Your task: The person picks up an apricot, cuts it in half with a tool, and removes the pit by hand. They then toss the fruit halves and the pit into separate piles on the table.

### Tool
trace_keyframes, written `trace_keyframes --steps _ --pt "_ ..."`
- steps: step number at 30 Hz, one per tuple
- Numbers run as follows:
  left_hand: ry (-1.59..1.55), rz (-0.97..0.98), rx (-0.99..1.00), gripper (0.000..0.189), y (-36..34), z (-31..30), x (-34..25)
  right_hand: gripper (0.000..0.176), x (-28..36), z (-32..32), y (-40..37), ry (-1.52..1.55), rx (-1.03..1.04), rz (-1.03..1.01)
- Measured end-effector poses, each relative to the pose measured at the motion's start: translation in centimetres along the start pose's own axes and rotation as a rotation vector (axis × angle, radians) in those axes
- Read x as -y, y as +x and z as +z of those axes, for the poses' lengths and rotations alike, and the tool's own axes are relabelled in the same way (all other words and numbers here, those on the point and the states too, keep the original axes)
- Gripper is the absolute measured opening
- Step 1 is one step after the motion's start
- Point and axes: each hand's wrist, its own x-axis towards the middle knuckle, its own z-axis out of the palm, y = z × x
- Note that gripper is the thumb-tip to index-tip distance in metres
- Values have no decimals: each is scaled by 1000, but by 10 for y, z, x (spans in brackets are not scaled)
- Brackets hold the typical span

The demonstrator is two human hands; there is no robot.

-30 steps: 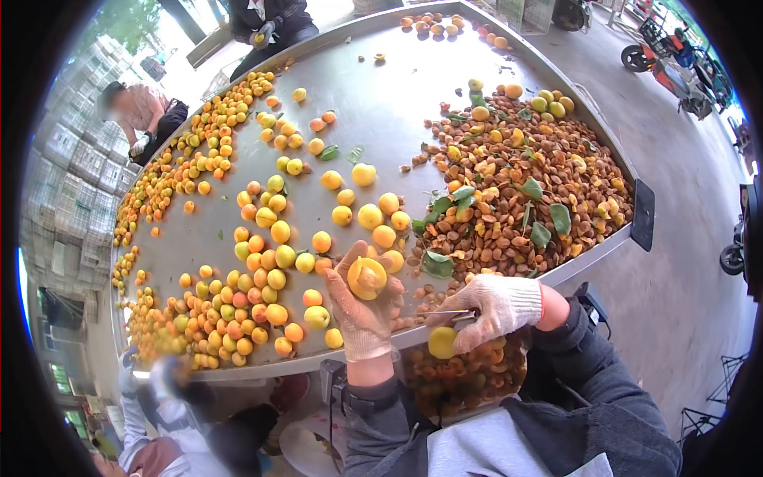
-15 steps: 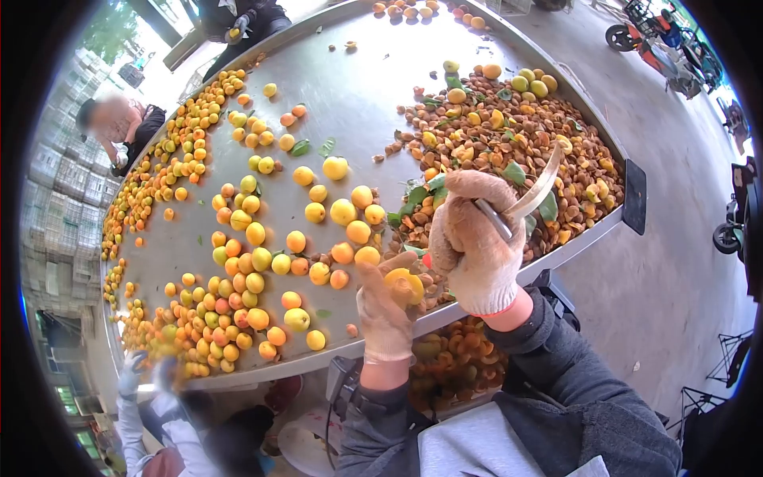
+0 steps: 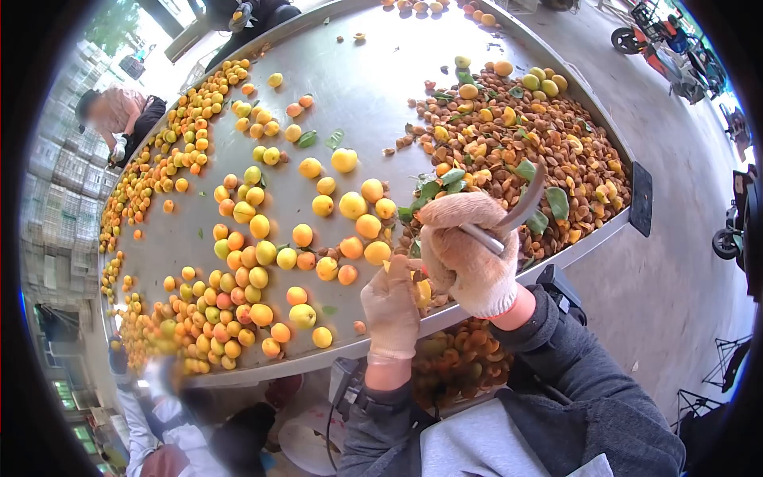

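The white-gloved left hand [image 3: 389, 306] pinches a cut yellow fruit [image 3: 422, 293] at the near edge of the grey metal worktop [image 3: 179, 242]. The white-gloved right hand [image 3: 469, 258] grips a curved metal knife [image 3: 525, 202] near heaped brown stones [image 3: 588, 163].

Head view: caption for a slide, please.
Gloved right hand holds a curved knife beside the gloved left hand, near apricots and heaped brown pits.
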Motion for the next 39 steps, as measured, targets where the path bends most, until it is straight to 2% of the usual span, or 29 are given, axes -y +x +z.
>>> trace_keyframes --steps 1,2,3,5,6,7,9,10,12,13,15,16,18,19,21,23,25,27,28,30,31,33,34,36,39 --pt "-3 -1 -2 39 0 0 0 19 0 1 0 -58 20 38" --pt "-1 -4 13 36 0 0 0 16 -11 -6 5 -249 105 -154" --pt "0 -8 26 34 -1 0 0 16 -9 -10 11 -251 107 -151" --pt "-17 25 20 34 1 3 7 24 -5 -16 21 74 151 102" --pt "-30 62 18 35 3 3 9 22 -6 -11 24 467 -60 347" --pt "-32 61 17 35 4 1 10 22 -8 -12 28 466 -60 348" --pt "-13 -111 103 32 8 -6 8 19 -19 -18 34 504 -137 430" --pt "-15 -109 104 32 12 -9 13 19 -24 -24 37 515 -134 458" --pt "386 138 218 27 20 -10 15 20 -29 -27 39 525 -165 476" --pt "385 142 220 27 20 -6 7 20 -30 -28 41 537 -193 497" --pt "-225 -434 109 29 17 8 -14 20 -29 -27 41 539 -218 457" --pt "-225 -430 114 29 18 10 -11 21 -24 -23 40 428 -218 366" --pt "-395 -212 260 43 18 11 0 23 -13 -18 35 258 -180 248" --pt "-396 -216 263 43 23 9 4 23 -13 -19 36 255 -183 247" --pt "-436 -423 413 51 31 -1 8 24 -14 -18 36 235 -110 229" --pt "-395 -417 356 55 30 2 8 26 -16 -21 44 283 -129 293" --pt "-356 -408 301 59 28 3 3 28 -22 -26 52 454 -168 381" --pt "-566 -332 448 68 27 2 -1 23 -27 -27 55 449 -242 427" --pt "-564 -338 450 68 27 1 2 23 -29 -29 56 457 -232 426" --pt "-767 -426 487 47 28 -2 8 22 -29 -29 57 465 -220 423" --pt "-768 -428 485 47 28 -2 8 21 -26 -28 57 481 -154 403" --pt "-796 -557 329 48 26 0 5 20 -28 -29 58 497 -90 385" --pt "-795 -562 327 48 26 0 2 20 -32 -32 60 535 -30 456" --pt "-280 -333 462 46 25 0 -3 21 -33 -35 64 590 59 600" --pt "-187 -248 427 42 27 2 6 21 -27 -26 65 454 47 669"
